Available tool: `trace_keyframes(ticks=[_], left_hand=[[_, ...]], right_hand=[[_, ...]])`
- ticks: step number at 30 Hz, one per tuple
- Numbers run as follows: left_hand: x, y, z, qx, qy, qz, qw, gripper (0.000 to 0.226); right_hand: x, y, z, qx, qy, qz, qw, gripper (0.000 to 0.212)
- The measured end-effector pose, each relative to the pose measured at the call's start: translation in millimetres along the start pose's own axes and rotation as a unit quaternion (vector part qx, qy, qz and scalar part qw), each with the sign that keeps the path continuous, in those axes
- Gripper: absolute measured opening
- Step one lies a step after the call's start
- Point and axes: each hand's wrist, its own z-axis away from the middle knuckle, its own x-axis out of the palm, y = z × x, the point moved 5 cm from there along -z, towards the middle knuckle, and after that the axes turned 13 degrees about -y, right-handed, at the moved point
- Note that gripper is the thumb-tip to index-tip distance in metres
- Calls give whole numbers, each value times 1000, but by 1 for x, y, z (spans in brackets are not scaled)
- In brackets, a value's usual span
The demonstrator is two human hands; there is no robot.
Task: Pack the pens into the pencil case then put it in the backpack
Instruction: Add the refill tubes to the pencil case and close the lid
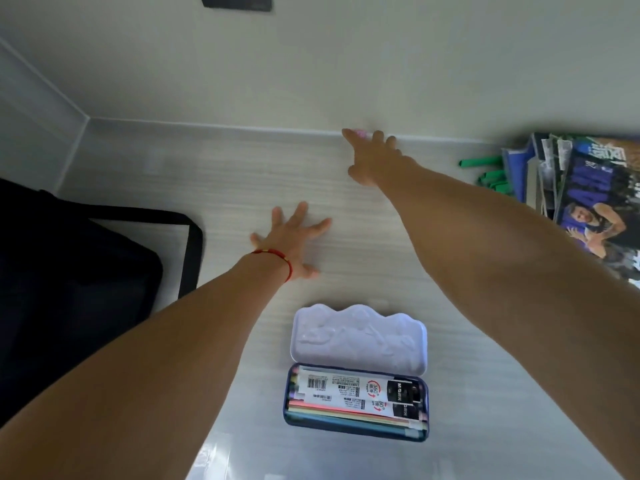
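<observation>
Pencil case (356,400) sits open, pens (349,410) inside, well behind both hands | right hand (375,161) at desk's back edge, fingers curled on something small and pink (360,133), grip unclear | left hand (291,242) splayed flat | backpack (69,289) left, magazines (588,202) right; clear lane back, I'd pull straight.

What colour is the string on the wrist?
Red bracelet on the left wrist, head view.

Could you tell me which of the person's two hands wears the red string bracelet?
The left hand, spread flat on the desk; the right hand reaches toward the wall, wrist bare.
</observation>
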Motion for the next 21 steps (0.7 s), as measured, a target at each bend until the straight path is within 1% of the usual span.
trace_keyframes(ticks=[4, 8, 11, 15, 18, 21], left_hand=[[0, 1, 0, 4, 3, 11, 1000, 98], [-1, -2, -3, -6, 2, 6, 1000, 99], [-2, -2, -5, -9, -2, 2, 1000, 100], [-4, -2, -2, -4, -2, -19, 1000, 97], [-7, -6, 7, 9, 18, 9, 1000, 79], [-1, -8, 32, 26, 96, 109, 989, 50]], right_hand=[[-5, 6, -12, -10, 21, 24, 999, 68], [-9, 6, -12, -54, 58, 20, 997, 59], [-4, 10, 7, -75, 93, -16, 993, 49], [16, 22, 60, -101, 144, -82, 981, 27], [43, 32, 112, -128, 160, -123, 971, 21], [75, 41, 168, -137, 154, -150, 967, 20]])
